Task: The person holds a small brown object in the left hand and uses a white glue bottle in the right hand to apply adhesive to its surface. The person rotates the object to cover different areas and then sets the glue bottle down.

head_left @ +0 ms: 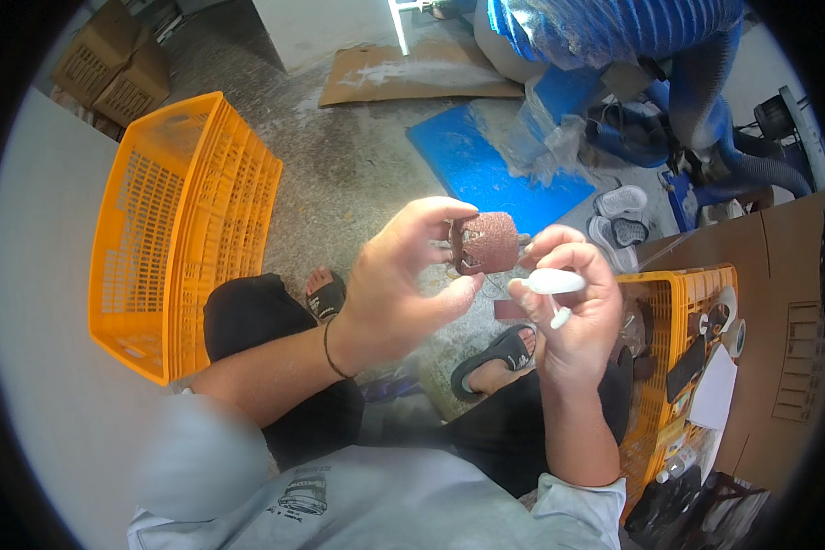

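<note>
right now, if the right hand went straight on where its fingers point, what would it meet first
The right hand would likely meet the reddish-brown roll first, just left of its fingers; depth and contact are unclear.

Left fingers [438, 208] hold brown sleeve [493, 244] | right fingers [568, 254] hold white piece [556, 281]

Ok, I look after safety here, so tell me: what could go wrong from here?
The reddish-brown cylinder looks rough, so it might scrape the bare left hand that grips it. The small white piece in the right hand could slip and get soiled on the floor, which looks dirty. Anything dropped might also hit the toes, bare in open-toed sandals.
</note>
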Available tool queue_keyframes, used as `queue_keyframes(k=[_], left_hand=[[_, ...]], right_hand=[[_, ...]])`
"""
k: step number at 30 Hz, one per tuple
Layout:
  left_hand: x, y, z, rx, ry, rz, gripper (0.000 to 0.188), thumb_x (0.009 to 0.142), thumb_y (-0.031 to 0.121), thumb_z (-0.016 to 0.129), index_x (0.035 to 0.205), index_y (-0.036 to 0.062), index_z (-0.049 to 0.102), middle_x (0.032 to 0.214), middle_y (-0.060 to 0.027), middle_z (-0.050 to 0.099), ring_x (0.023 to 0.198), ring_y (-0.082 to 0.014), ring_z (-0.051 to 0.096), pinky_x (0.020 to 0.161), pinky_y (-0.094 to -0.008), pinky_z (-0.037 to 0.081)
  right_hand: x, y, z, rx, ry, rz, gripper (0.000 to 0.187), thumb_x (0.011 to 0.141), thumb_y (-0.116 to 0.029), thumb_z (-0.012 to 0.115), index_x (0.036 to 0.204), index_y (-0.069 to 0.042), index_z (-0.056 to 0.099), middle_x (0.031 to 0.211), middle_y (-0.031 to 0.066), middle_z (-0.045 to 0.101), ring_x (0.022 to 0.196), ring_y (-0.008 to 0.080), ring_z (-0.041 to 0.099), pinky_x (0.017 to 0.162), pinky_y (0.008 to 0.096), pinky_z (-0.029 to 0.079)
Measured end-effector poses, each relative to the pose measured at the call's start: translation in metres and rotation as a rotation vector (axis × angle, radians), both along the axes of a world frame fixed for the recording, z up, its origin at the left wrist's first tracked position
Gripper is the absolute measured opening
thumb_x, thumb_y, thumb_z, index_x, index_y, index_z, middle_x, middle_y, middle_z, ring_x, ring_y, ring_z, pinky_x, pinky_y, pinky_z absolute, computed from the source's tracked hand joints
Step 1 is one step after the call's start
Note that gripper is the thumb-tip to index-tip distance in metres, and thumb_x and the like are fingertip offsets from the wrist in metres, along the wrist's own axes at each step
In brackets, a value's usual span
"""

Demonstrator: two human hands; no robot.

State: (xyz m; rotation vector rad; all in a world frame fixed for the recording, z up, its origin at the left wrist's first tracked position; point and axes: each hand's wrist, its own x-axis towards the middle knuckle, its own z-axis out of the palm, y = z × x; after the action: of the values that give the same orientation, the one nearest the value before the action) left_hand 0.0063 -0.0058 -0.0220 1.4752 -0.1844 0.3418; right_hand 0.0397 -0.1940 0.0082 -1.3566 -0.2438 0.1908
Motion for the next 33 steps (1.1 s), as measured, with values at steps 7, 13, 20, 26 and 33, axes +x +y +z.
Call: queue_keyframes(k=[7, 13, 20, 26, 33], left_hand=[[-0.008, 0.000, 0.008, 0.042, 0.042, -0.118, 0.062, 0.084, -0.009, 0.071, 0.142, -0.0048, 0.049, 0.137, -0.0172, 0.058, 0.127, -0.0241, 0.059, 0.107, -0.0385, 0.052], [-0.012, 0.006, 0.016, 0.060, 0.072, -0.185, 0.063, 0.090, -0.008, 0.066, 0.149, -0.0071, 0.044, 0.146, -0.0202, 0.053, 0.133, -0.0248, 0.056, 0.113, -0.0393, 0.046], [-0.014, 0.006, 0.019, 0.072, 0.074, -0.181, 0.060, 0.092, -0.007, 0.065, 0.149, -0.0080, 0.044, 0.147, -0.0211, 0.054, 0.133, -0.0253, 0.056, 0.113, -0.0385, 0.045], [-0.013, 0.004, 0.018, 0.058, 0.073, -0.175, 0.060, 0.090, -0.010, 0.062, 0.148, -0.0082, 0.045, 0.146, -0.0211, 0.055, 0.133, -0.0258, 0.056, 0.114, -0.0385, 0.045], [-0.014, 0.005, 0.018, 0.057, 0.081, -0.177, 0.061, 0.088, -0.011, 0.060, 0.147, -0.0085, 0.046, 0.145, -0.0209, 0.055, 0.133, -0.0257, 0.056, 0.115, -0.0390, 0.044]], right_hand=[[0.002, 0.007, -0.016, 0.020, -0.083, 0.037, 0.041, 0.076, -0.016, 0.091, 0.097, -0.006, 0.058, 0.143, 0.0284, 0.054, 0.122, 0.0252, 0.061, 0.101, 0.0382, 0.051], [0.003, 0.010, -0.012, 0.059, -0.137, 0.024, 0.040, 0.077, -0.012, 0.089, 0.097, -0.006, 0.056, 0.141, 0.0298, 0.055, 0.119, 0.0239, 0.063, 0.100, 0.0369, 0.052], [0.002, 0.007, -0.011, 0.046, -0.142, 0.030, 0.039, 0.077, -0.012, 0.089, 0.097, -0.006, 0.057, 0.140, 0.0302, 0.056, 0.119, 0.0242, 0.063, 0.102, 0.0378, 0.050], [0.000, 0.009, -0.011, 0.045, -0.149, 0.019, 0.040, 0.077, -0.016, 0.090, 0.097, -0.006, 0.057, 0.139, 0.0298, 0.057, 0.118, 0.0235, 0.063, 0.101, 0.0370, 0.050], [-0.001, 0.011, -0.011, 0.027, -0.160, 0.020, 0.041, 0.078, -0.020, 0.090, 0.097, -0.006, 0.057, 0.139, 0.0284, 0.057, 0.120, 0.0239, 0.061, 0.102, 0.0377, 0.049]])
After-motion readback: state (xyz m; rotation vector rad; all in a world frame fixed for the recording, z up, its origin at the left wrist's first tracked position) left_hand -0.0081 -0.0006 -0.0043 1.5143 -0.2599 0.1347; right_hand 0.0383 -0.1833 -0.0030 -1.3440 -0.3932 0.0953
